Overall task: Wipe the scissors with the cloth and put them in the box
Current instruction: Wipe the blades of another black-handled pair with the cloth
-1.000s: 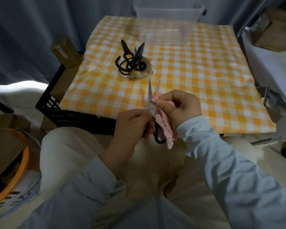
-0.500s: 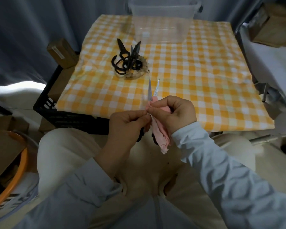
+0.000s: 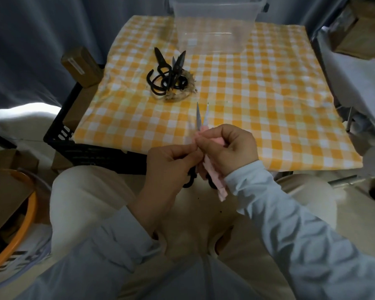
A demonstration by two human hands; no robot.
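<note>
Mid-wipe, by the look of the grip. At lower centre, small scissors [image 3: 200, 119], long axis running up the frame, blades slightly parted, tips toward the clear plastic box [image 3: 214, 22] at top centre. Left hand [image 3: 171, 163] with fingers curled round the black handles; right hand [image 3: 230, 146] pinching the pink cloth [image 3: 217, 185] round the blade base. Box well apart, straight ahead across the checked desk [image 3: 268, 105]; right hand slightly nearer. More black scissors [image 3: 167, 77] piled left of centre.
</note>
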